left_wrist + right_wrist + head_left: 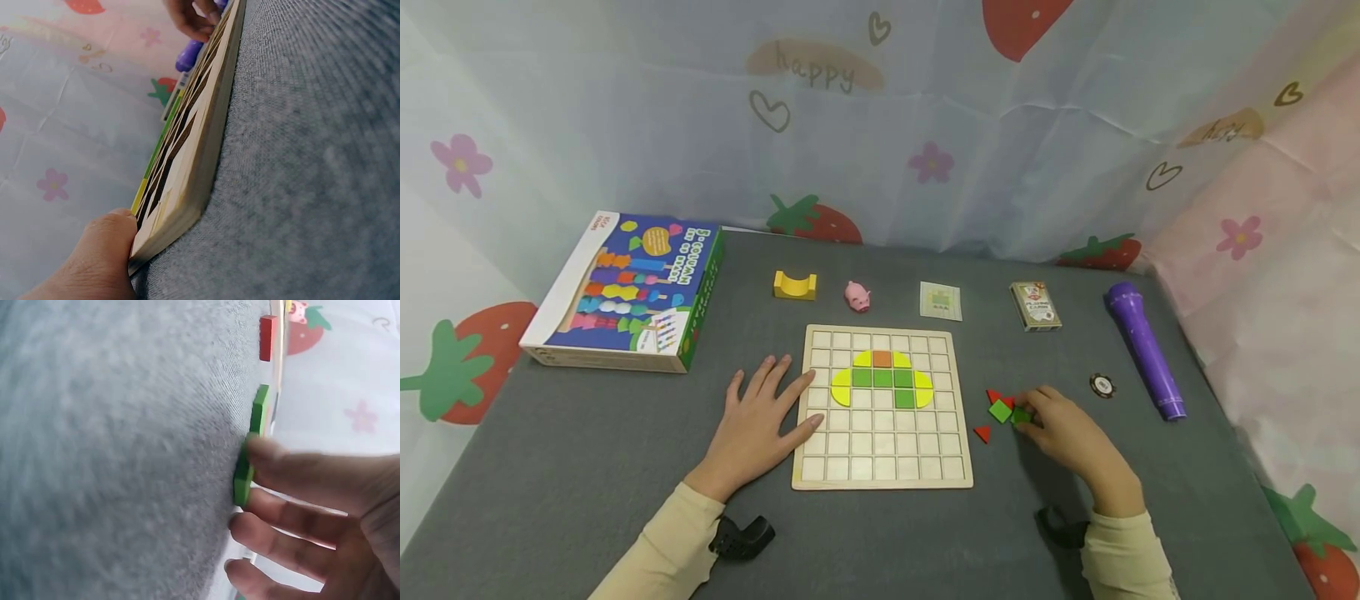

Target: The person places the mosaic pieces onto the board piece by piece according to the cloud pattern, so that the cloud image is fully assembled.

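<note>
My left hand (756,421) lies spread on the table, its thumb and a fingertip on the left edge of a wooden grid board (880,484). Set in the board are an orange square tile (882,358), several green square tiles (883,378) and yellow rounded tiles (924,389). Right of the board, my right hand (1067,433) pinches a green square tile (242,479) between thumb and forefinger, low at the cloth. Beside that tile lie another green tile (1000,411) and red triangle tiles (982,433), some partly covered by the fingers.
Behind the board stand a yellow curved block (794,286), a pink pig figure (857,296), a pattern card (940,301) and a playing-card box (1036,306). A toy box (632,287) is at left. A poker chip (1102,385) and purple flashlight (1146,350) lie at right.
</note>
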### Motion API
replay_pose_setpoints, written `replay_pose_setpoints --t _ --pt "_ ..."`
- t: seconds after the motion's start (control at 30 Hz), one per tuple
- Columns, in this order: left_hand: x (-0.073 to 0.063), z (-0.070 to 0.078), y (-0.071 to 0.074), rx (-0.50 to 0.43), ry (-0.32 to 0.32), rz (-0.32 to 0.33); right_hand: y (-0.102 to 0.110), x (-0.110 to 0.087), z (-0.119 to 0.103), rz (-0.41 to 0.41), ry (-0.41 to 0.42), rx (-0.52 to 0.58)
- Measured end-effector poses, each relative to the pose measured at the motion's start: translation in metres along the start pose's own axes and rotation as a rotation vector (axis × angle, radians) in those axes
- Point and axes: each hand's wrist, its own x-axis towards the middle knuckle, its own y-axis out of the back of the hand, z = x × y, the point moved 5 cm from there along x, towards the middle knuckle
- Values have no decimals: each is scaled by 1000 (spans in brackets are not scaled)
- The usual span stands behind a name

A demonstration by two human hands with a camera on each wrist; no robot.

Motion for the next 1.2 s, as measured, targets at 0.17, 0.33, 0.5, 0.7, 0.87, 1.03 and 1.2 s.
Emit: replay_pose_setpoints --t 0.17,0.33,0.5,0.7,0.87,1.03,1.2 --pt "1 0 1 5 0 0 -1 -3 1 11 -2 12" --pt "2 -1 2 0 4 -15 -1 -6 0 29 0 34" --pt "2 -2 3 1 -2 -6 3 -5 -9 61 10 47" --pt "1 -2 1 -17 -16 2 -2 6 -39 29 92 72" --pt "0 0 1 -22 -23 6 -8 20 -68 -20 196 87" --pt "-1 1 2 -11 -19 3 -7 36 -97 -29 300 40" --pt "-1 0 2 -11 -15 -4 -14 54 -117 -43 369 53"
